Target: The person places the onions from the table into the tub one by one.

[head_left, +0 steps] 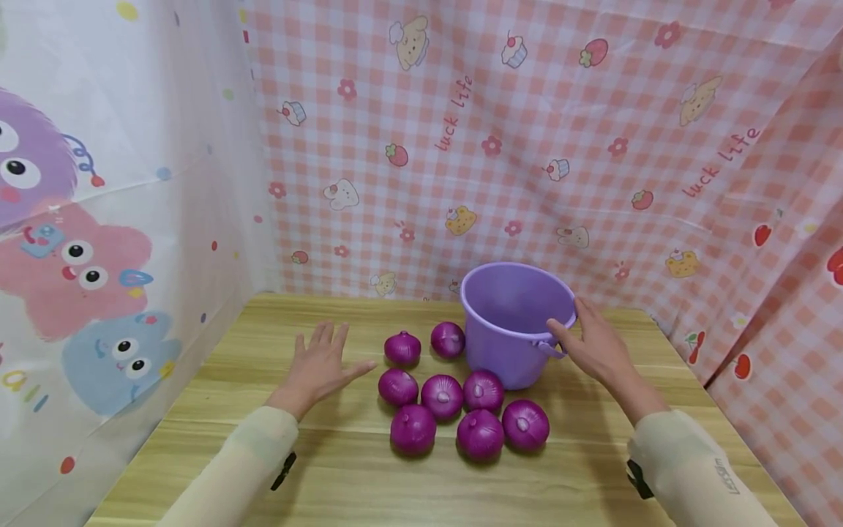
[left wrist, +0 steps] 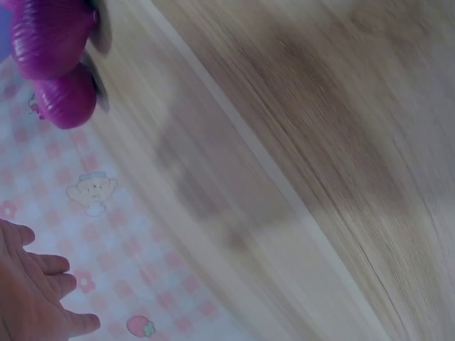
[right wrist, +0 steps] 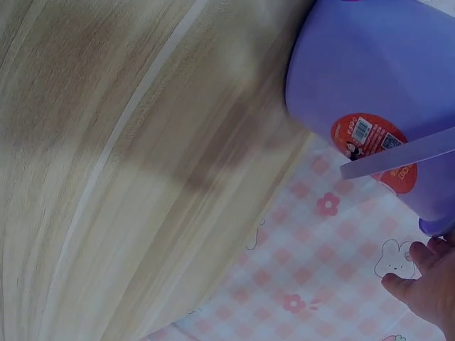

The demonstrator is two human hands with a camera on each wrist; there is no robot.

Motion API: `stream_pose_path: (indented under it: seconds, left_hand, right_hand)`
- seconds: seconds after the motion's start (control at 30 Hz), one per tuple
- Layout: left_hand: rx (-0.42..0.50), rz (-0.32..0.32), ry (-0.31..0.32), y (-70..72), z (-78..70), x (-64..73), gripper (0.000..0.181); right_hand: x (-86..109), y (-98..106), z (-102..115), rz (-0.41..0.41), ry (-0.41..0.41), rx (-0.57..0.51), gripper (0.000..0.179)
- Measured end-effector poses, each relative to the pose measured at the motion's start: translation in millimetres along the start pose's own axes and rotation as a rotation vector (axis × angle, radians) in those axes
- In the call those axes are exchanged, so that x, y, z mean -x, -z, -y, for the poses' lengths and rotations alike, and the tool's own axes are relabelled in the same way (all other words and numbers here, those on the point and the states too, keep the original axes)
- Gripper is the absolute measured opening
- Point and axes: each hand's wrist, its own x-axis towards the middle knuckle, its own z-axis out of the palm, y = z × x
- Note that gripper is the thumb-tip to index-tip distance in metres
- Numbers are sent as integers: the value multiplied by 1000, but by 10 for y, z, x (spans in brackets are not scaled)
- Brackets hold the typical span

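Several shiny purple onions (head_left: 442, 397) lie in a loose cluster on the wooden table, the nearer ones in front of a purple bucket (head_left: 514, 359). The bucket stands upright and its visible inside is bare. To the left of the cluster, my left hand (head_left: 320, 368) hovers with fingers spread, holding nothing; its thumb points toward the onions. My right hand (head_left: 596, 344) is at the bucket's right rim, fingers extended and thumb apart, right by the handle joint. In the right wrist view the fingertips (right wrist: 421, 254) are just beyond the bucket's rim.
The wooden table (head_left: 217, 439) ends at the back against a pink checked cloth (head_left: 369, 146). A white cartoon-print cloth (head_left: 197, 241) hangs on the left. The bucket's handle (right wrist: 405, 153) hangs down across an orange label (right wrist: 362, 131).
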Motion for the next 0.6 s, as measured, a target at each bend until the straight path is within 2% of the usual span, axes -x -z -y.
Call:
stream_pose_path:
  seconds: [0.3, 0.6]
  left_hand:
    - [44, 27, -2, -34, -109, -7, 103]
    - [112, 48, 9, -78, -200, -31, 102]
  right_hand:
    - [13, -44, -2, -8, -13, -19, 89]
    - [67, -99, -5, -109, -3, -56, 83]
